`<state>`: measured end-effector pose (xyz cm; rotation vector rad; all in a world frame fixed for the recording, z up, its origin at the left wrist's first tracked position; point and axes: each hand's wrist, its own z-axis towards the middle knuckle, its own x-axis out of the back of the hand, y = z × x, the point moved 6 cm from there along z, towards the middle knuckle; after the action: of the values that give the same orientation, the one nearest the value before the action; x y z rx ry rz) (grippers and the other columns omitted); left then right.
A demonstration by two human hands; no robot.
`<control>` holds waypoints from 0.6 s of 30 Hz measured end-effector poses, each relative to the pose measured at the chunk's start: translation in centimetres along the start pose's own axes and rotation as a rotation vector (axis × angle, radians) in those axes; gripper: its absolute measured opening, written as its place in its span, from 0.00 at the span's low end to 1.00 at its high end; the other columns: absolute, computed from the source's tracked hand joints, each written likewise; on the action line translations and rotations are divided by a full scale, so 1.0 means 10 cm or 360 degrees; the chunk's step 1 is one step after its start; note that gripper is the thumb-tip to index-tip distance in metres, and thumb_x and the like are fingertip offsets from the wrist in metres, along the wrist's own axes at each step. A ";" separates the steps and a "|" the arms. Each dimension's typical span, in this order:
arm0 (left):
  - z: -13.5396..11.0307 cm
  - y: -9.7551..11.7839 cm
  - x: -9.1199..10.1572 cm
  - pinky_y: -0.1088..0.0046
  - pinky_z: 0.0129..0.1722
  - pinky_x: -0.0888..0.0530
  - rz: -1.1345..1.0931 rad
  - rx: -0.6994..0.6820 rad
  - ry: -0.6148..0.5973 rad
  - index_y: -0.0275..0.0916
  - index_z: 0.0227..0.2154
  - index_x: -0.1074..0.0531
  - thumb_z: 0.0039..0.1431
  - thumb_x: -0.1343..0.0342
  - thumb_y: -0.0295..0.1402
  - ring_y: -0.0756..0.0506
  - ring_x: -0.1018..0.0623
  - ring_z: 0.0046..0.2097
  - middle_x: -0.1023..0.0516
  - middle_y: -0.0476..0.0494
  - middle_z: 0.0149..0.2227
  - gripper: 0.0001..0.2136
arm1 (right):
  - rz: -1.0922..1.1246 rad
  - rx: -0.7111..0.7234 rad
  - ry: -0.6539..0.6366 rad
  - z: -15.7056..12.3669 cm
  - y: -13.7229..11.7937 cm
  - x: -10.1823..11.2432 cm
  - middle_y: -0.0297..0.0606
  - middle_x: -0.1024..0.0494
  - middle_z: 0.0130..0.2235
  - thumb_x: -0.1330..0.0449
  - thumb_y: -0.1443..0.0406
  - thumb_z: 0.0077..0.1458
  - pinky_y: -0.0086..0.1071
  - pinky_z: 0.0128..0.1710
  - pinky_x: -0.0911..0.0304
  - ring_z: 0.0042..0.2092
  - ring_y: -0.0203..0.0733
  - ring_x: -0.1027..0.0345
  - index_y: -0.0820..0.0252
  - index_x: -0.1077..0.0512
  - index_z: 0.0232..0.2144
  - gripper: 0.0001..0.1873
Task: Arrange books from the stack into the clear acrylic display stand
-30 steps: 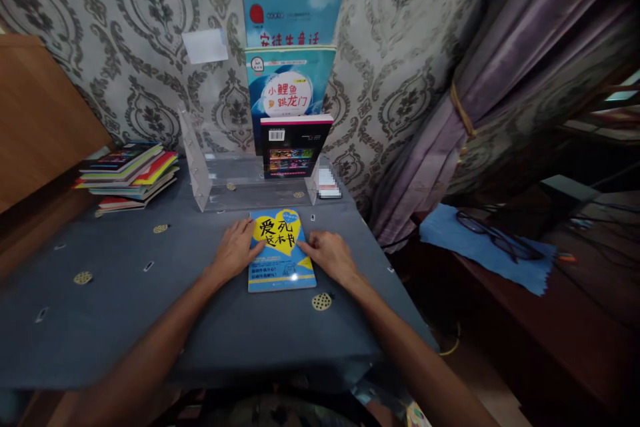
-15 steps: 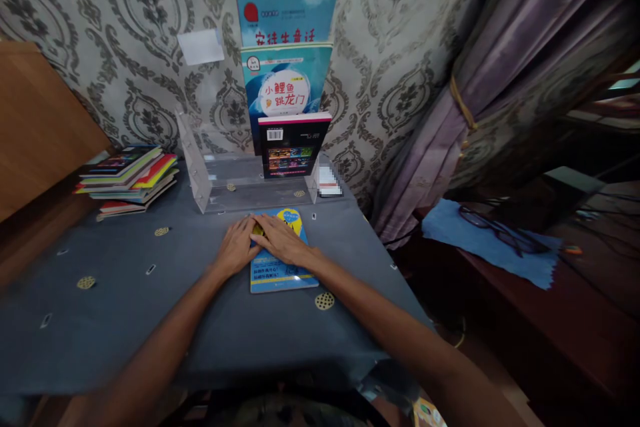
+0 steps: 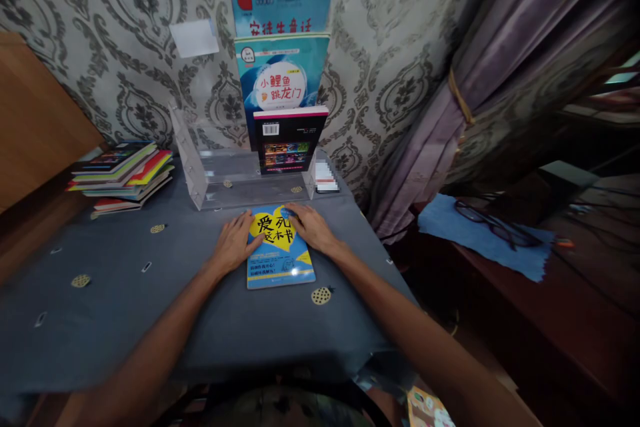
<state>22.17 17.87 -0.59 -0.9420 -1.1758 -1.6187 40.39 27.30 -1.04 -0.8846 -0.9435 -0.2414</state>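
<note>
A blue book (image 3: pixel 280 260) with a yellow heart and black lettering lies flat on the table in front of me. My left hand (image 3: pixel 235 240) rests at its left edge, fingers stretched out and the thumb over the cover. Over the upper right edge of the book lies my right hand (image 3: pixel 311 227), its fingers extended. Just behind the book stands a clear acrylic book rack (image 3: pixel 195 173). In its right part, a black book (image 3: pixel 290 140) with a barcode leans in front of a teal book (image 3: pixel 283 73) and a taller blue book (image 3: pixel 285 3).
A pile of books (image 3: pixel 123 173) sits at the back left, near a wooden panel (image 3: pixel 40 100). Beyond the table's right edge, glasses (image 3: pixel 493 223) lie on a blue cloth (image 3: pixel 440 220) on a dark red surface. A purple curtain (image 3: pixel 430 147) hangs there. Patterned cloth covers the table (image 3: pixel 125 320).
My hands have moved apart from the middle of the cover, the left one to the left edge and the right one to the right edge. The heart and title now show.
</note>
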 end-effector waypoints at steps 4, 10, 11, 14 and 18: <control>0.00 0.03 0.03 0.50 0.63 0.38 0.0001 -0.0024 -0.0012 0.33 0.59 0.34 0.67 0.52 0.44 0.33 0.36 0.66 0.34 0.29 0.65 0.24 | 0.0301 -0.0041 0.0071 0.03 0.12 0.03 0.44 0.25 0.58 0.50 0.68 0.64 0.43 0.61 0.38 0.59 0.46 0.31 0.60 0.30 0.56 0.20; 0.15 0.12 -0.03 0.50 0.66 0.43 0.0017 -0.0172 -0.0122 0.34 0.60 0.34 0.67 0.53 0.43 0.35 0.37 0.67 0.34 0.31 0.65 0.24 | 0.0745 -0.0093 0.0146 0.08 0.27 0.06 0.45 0.22 0.55 0.52 0.61 0.67 0.40 0.60 0.38 0.57 0.43 0.29 0.61 0.31 0.57 0.20; 0.21 0.14 -0.05 0.49 0.66 0.43 0.0022 -0.0197 -0.0161 0.34 0.60 0.34 0.67 0.53 0.42 0.35 0.37 0.67 0.35 0.32 0.65 0.24 | 0.0798 -0.0090 0.0149 0.08 0.29 0.06 0.46 0.22 0.55 0.52 0.59 0.68 0.41 0.61 0.38 0.57 0.43 0.29 0.61 0.31 0.57 0.21; 0.40 0.25 -0.13 0.51 0.66 0.42 0.0024 -0.0281 -0.0248 0.34 0.62 0.35 0.68 0.54 0.41 0.36 0.37 0.67 0.36 0.32 0.66 0.24 | 0.0937 -0.0082 0.0179 0.09 0.32 0.06 0.47 0.21 0.54 0.51 0.53 0.67 0.42 0.61 0.38 0.57 0.45 0.28 0.61 0.32 0.57 0.25; 0.62 0.39 -0.22 0.53 0.65 0.40 0.0063 -0.0366 -0.0265 0.38 0.62 0.35 0.69 0.54 0.38 0.39 0.34 0.65 0.34 0.35 0.65 0.22 | 0.1035 -0.0091 0.0223 0.11 0.37 0.04 0.46 0.21 0.53 0.50 0.45 0.64 0.44 0.61 0.38 0.57 0.48 0.28 0.58 0.30 0.56 0.30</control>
<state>27.01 23.75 0.09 -1.2598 -1.0884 -1.6942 41.95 30.57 -2.50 -1.1631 -0.4833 0.2270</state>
